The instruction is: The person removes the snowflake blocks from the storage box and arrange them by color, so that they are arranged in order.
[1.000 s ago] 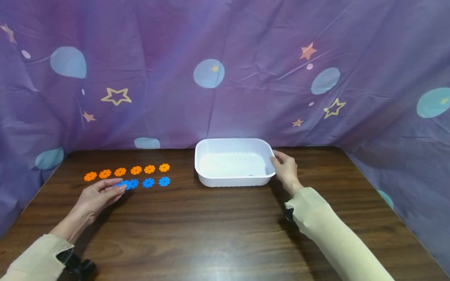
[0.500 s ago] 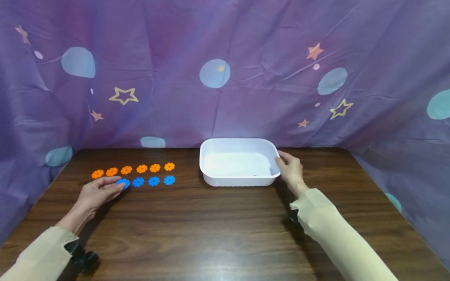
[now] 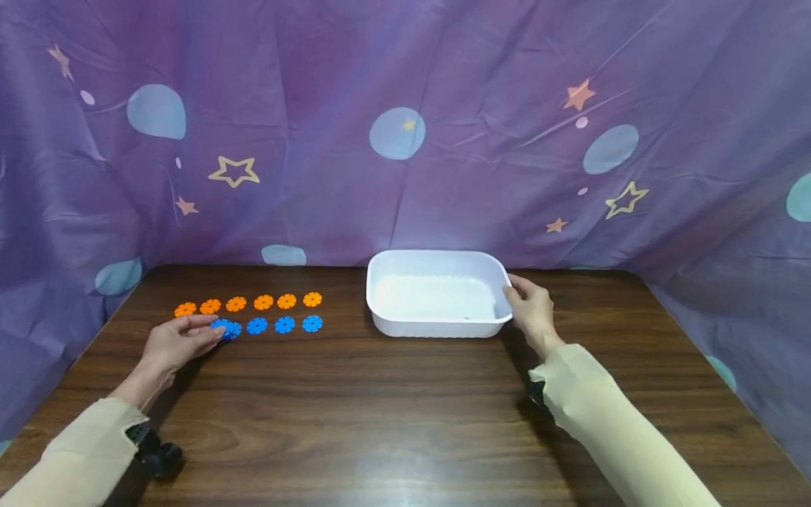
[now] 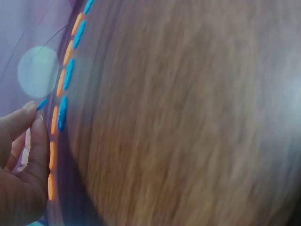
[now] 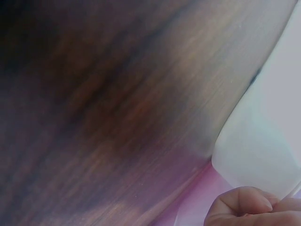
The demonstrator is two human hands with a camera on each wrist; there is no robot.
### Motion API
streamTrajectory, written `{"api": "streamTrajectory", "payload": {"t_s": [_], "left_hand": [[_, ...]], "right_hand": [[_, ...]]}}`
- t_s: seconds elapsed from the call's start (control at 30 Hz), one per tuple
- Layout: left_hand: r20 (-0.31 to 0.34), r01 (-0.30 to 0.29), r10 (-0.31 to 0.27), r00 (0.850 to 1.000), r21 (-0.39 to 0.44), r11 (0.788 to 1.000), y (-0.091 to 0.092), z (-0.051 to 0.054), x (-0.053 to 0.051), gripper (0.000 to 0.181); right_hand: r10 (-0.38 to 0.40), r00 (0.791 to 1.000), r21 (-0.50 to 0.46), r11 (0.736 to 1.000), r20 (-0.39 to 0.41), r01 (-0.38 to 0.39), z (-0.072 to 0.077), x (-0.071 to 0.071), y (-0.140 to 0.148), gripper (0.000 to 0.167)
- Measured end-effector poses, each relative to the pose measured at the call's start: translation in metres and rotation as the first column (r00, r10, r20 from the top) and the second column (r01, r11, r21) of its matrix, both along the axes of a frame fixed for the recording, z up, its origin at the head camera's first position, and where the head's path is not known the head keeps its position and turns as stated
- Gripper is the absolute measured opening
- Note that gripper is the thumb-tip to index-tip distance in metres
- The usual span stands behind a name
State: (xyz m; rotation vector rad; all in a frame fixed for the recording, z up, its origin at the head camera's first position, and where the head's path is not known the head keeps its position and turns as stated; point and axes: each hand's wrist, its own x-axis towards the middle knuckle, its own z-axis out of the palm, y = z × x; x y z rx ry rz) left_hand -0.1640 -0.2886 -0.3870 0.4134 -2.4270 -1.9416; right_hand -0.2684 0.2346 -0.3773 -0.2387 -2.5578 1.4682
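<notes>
My left hand pinches a small blue notched disc between thumb and finger, just above the left end of a row of blue discs lying flat on the table. In the head view the held disc overlaps the leftmost blue disc of that row. Behind runs a parallel row of orange notched discs. My right hand grips the right rim of a white plastic basin, thumb on the rim; the other fingers are mostly hidden outside the wall.
The basin stands near the back edge of the brown wooden table, with a small dark blue bit near its front wall. A purple patterned cloth hangs right behind the table.
The head view has swung left, so everything sits further right. One more blue disc now lies at the row's left end, with another at my left fingertips. My right hand stays on the basin.
</notes>
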Motion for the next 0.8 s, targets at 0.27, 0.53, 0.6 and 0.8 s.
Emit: {"api": "streamTrajectory", "payload": {"t_s": [0.27,0.53,0.6,0.8], "left_hand": [[0.023,-0.064,0.064,0.998,-0.018,0.998,-0.019,-0.003,0.003,0.060],[0.037,-0.058,0.061,0.997,-0.061,0.996,-0.023,-0.007,0.007,0.059],[0.036,-0.063,0.069,0.997,-0.140,0.988,-0.023,-0.007,0.008,0.058],[-0.048,-0.108,0.098,0.994,-0.555,0.824,-0.021,-0.006,0.010,0.051]], "right_hand": [[0.001,1.000,0.005,1.000,0.007,-0.001,0.000,0.000,0.000,0.036],[-0.004,1.000,0.016,1.000,0.008,0.004,-0.001,0.000,-0.001,0.036],[-0.003,1.000,0.016,1.000,0.016,0.002,-0.001,0.001,-0.002,0.037],[-0.001,1.000,-0.004,1.000,0.018,0.001,0.001,0.001,-0.002,0.037]]}}
